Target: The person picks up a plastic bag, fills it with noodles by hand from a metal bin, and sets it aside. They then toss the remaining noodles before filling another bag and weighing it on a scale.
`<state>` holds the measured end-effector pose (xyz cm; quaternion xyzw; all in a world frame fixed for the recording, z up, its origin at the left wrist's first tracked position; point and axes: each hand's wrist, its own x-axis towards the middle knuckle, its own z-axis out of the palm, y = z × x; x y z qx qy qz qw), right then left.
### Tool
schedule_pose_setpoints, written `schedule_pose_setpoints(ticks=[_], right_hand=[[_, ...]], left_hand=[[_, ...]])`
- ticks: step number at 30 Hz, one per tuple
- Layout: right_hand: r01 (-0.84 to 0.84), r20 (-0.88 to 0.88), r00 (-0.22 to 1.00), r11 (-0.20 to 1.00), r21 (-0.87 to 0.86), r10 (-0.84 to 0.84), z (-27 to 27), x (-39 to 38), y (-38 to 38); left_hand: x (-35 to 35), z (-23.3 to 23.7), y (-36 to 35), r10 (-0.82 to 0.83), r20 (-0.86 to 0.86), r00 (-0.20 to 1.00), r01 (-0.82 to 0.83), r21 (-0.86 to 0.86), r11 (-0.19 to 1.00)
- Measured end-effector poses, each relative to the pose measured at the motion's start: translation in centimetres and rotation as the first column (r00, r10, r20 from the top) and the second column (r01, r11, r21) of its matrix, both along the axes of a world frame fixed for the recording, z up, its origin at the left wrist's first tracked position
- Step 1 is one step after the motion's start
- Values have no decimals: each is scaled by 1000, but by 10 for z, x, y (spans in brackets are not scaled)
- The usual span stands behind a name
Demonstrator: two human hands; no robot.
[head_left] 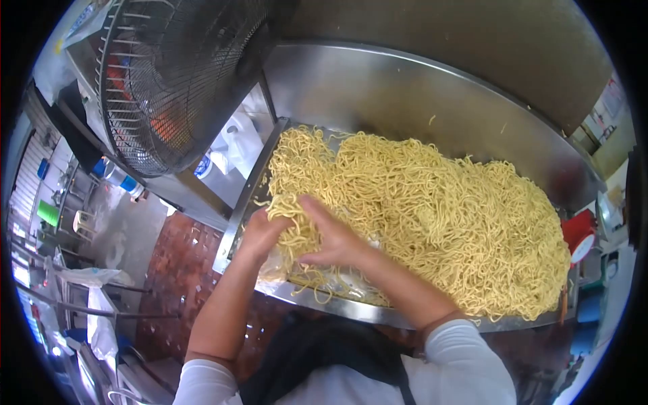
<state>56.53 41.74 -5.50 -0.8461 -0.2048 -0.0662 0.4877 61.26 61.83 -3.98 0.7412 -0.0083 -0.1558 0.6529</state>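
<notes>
A large heap of yellow noodles (439,223) fills much of a stainless steel tray-like counter (351,310). At its near left corner, my left hand (260,236) is closed on a clump of noodles (295,226), its fingertips partly hidden by the strands. My right hand (337,241) curves round the same clump from the right, thumb low and fingers high, with noodles between them. Some strands dangle below the hands toward the counter's front rim. Under the hands lies clear plastic (273,266), only partly visible.
A big caged fan (179,81) stands close at the upper left, beside the counter. A steel back wall (405,88) rises behind the noodles. At the right end is a red scale-like object (579,235). White plastic bags (239,145) sit past the left edge.
</notes>
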Motion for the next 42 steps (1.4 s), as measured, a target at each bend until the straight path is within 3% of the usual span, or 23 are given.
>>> schedule_pose_setpoints(ticks=[2, 4, 5, 7, 11, 14, 16, 18, 20, 24, 25, 26, 27, 29, 30, 32, 33, 34, 35, 37, 39, 41, 42], right_hand=[[19, 139, 990, 999, 49, -26, -32, 9, 38], [49, -188, 978, 782, 621, 88, -48, 14, 57], [48, -189, 978, 778, 626, 92, -52, 16, 56], [25, -47, 999, 987, 156, -18, -45, 19, 48], [-51, -206, 976, 991, 128, 76, -27, 24, 46], [115, -310, 947, 809, 577, 86, -67, 43, 42], [207, -377, 923, 731, 650, 74, -60, 41, 26], [304, -440, 896, 638, 708, 61, -46, 42, 12], [551, -685, 728, 615, 564, -25, -33, 42, 5], [412, -568, 819, 604, 683, 84, -5, 32, 26], [406, -564, 821, 606, 684, 87, -19, 35, 42], [371, -520, 831, 498, 784, 199, -33, 36, 61], [339, -460, 835, 375, 863, 304, -39, 36, 79], [320, -516, 797, 505, 802, 314, -32, 32, 111], [314, -512, 797, 504, 805, 322, -38, 36, 122], [-171, -223, 922, 849, 500, 317, -54, 49, 140], [-177, -220, 920, 844, 507, 325, -49, 53, 148], [-344, -266, 880, 914, 214, 393, -41, 61, 154], [-493, -332, 835, 864, -97, 439, -34, 64, 159], [-504, -266, 834, 863, -9, 484, -64, 65, 163], [-379, -294, 896, 918, -119, 332, -96, 72, 163], [-374, -267, 905, 919, -125, 332, -98, 75, 145], [-302, -321, 897, 952, 54, 303, -106, 77, 139]], left_hand=[[1, 3, 1, 19, 64, 998, -25, 106, 994], [-2, 17, 17, -35, 45, 998, 30, 116, 993], [-6, 25, 26, -92, 13, 996, 89, 126, 988], [-13, 27, 36, -108, -37, 993, 113, 176, 978], [-23, 40, 38, -64, -26, 998, 67, 128, 989], [-23, 28, 64, -36, 62, 997, 21, 229, 973], [-10, -12, 104, 33, 286, 958, -172, 480, 860], [-9, -13, 124, 41, 293, 955, -201, 542, 816], [-7, -10, 126, -24, 319, 947, -200, 649, 734], [-14, 46, 74, 198, 32, 980, -184, 535, 825], [-16, 51, 63, 210, 210, 955, -278, 388, 878], [-17, 57, 51, 241, 376, 895, -340, 222, 914], [-18, 66, 38, 247, 378, 892, -346, 221, 912], [-19, 80, 19, 169, 736, 655, -352, 100, 930], [-19, 81, 20, 170, 739, 652, -359, 102, 928], [-16, 83, 25, 234, 489, 840, -248, -37, 968], [-17, 87, 30, 236, 491, 839, -254, -30, 967], [-20, 91, 38, 185, 442, 878, -272, 143, 952], [-21, 94, 47, 147, 382, 912, -276, 309, 910], [-9, 71, 74, 136, 361, 922, -262, 327, 908], [-6, 52, 96, 226, 353, 908, -324, 249, 913], [-13, 37, 105, 271, 269, 924, -333, 219, 917], [-16, 26, 107, 301, 198, 933, -336, 180, 924]])
